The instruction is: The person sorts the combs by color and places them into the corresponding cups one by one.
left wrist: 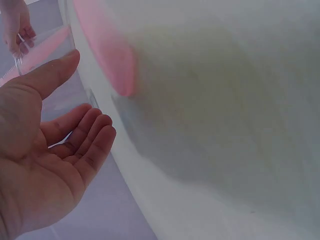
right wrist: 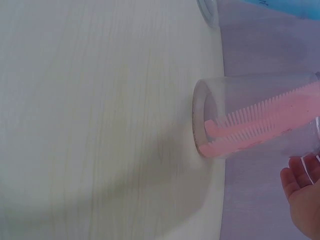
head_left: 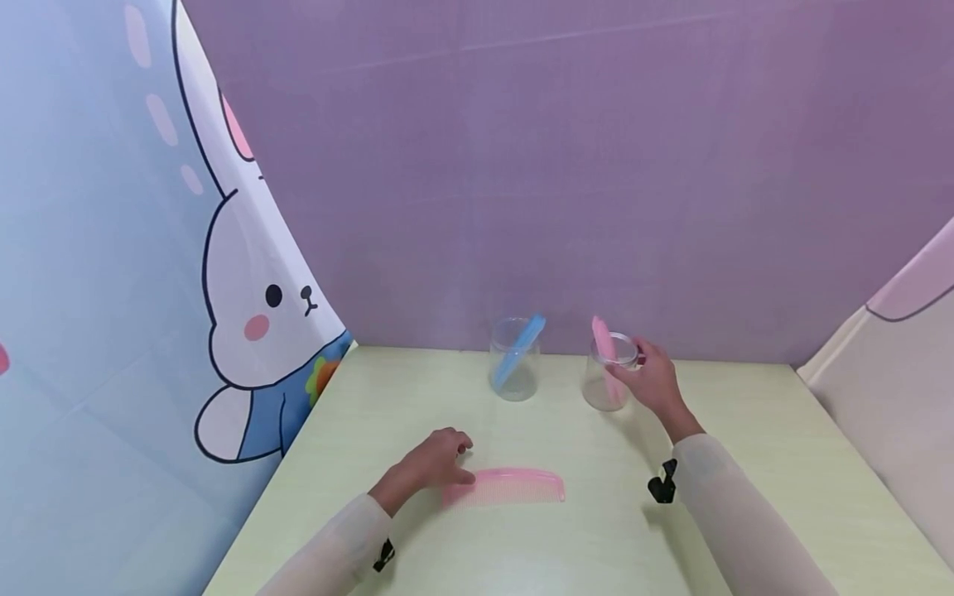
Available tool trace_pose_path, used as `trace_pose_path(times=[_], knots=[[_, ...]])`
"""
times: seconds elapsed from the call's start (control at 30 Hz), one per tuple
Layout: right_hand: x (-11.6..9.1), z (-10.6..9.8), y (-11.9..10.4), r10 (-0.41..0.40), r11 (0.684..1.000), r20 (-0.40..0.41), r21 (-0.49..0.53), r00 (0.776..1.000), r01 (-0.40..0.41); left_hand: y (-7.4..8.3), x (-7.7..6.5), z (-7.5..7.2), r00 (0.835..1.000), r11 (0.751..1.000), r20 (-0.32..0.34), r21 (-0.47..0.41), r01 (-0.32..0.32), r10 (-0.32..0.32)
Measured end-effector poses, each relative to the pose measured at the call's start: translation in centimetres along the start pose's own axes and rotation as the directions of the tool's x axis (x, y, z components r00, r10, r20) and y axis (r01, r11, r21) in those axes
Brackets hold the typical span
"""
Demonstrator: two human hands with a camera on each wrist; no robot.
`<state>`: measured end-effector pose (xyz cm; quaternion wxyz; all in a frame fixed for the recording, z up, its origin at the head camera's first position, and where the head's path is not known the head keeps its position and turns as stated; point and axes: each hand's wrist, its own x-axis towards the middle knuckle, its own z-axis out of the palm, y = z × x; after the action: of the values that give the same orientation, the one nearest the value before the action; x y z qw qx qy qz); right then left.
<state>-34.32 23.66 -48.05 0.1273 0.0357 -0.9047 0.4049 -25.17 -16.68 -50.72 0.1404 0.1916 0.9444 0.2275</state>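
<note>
My left hand (head_left: 438, 460) hovers with loosely bent fingers over the left end of a pink comb (head_left: 517, 487) that lies flat on the table. Between thumb and fingers there is a gap in the left wrist view, the comb's end (left wrist: 120, 70) beyond them. At the right, my right hand (head_left: 652, 381) grips the upper rim of a clear plastic jar (head_left: 596, 391), thumb in front and fingers behind. Inside this jar pink combs (right wrist: 260, 120) lean at a slant, teeth showing; the jar's base stands on the table.
A second clear jar (head_left: 526, 382), holding a blue comb (head_left: 519, 351), stands left of the gripped one near the table's back edge. Behind rises a purple cloth wall (head_left: 477, 182). A rabbit-printed curtain (head_left: 246, 348) borders the left, a pale panel (head_left: 879, 389) the right.
</note>
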Motion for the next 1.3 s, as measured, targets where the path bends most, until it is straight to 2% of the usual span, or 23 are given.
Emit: trace_pose_path(times=[0.27, 0.4, 0.5, 0.83, 1.1, 1.23, 1.3], knots=[[0.1, 0.2, 0.2, -0.004, 1.0, 0.001, -0.001, 1.0, 0.004, -0.2, -0.9, 0.7, 0.997, 0.999, 0.059, -0.009, 0.046, -0.045], [0.1, 0.2, 0.3, -0.011, 1.0, -0.003, -0.009, 1.0, 0.011, 0.1, -1.4, 0.8, 0.996, 0.998, 0.079, 0.045, 0.032, -0.036], [0.2, 0.2, 0.2, -0.011, 1.0, -0.003, -0.012, 1.0, 0.011, 0.2, -1.7, 1.0, 0.998, 0.993, 0.065, 0.114, 0.005, -0.013], [0.1, 0.0, 0.2, -0.001, 1.0, 0.009, 0.006, 1.0, 0.001, 0.7, -1.6, 1.1, 1.0, 0.962, 0.013, 0.274, -0.005, 0.001], [0.1, 0.1, 0.3, -0.005, 1.0, -0.007, 0.006, 1.0, 0.006, 0.6, -1.4, 1.2, 0.997, 0.943, -0.019, 0.327, -0.064, 0.075], [0.1, 0.1, 0.2, -0.013, 1.0, -0.005, 0.008, 1.0, 0.013, 0.8, -1.2, 0.8, 0.996, 0.936, -0.019, 0.345, -0.075, 0.087], [0.1, 0.1, 0.2, -0.012, 1.0, -0.006, 0.003, 1.0, 0.013, 0.8, -1.2, 0.6, 0.997, 0.942, -0.013, 0.329, -0.069, 0.078]])
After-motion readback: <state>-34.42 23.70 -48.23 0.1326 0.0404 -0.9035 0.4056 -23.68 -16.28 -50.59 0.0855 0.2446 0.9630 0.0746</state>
